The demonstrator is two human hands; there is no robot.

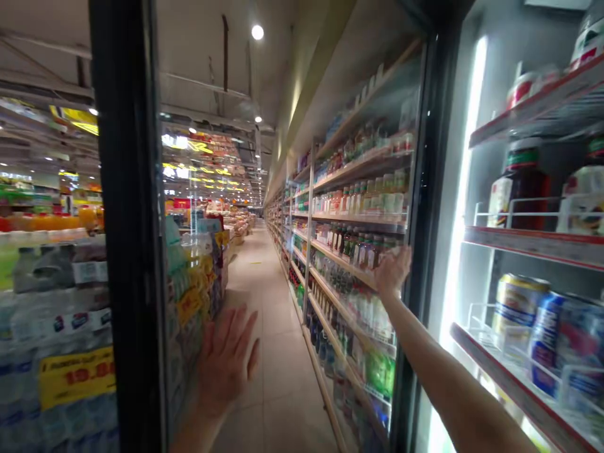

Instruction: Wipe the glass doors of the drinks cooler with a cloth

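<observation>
A glass cooler door with a black frame [134,251] stands open in front of me. My left hand [229,352] is raised at the lower middle, fingers spread, its back toward me and nothing in it. It is slightly blurred, and whether the palm touches the glass cannot be told. My right arm stretches forward past the cooler's edge. My right hand [394,270] is by the dark upright [422,251], its fingers extended and blurred, with no object visible in it. Contact with the glass or frame is unclear.
On the right, lit cooler shelves [533,245] hold bottles and cans, including a yellow-topped can [516,308] and a blue can [547,343]. Beyond the glass runs an aisle floor [264,296] beside long bottle shelves [358,217]. Left are packed water bottles [56,377] and a yellow price sign [78,377].
</observation>
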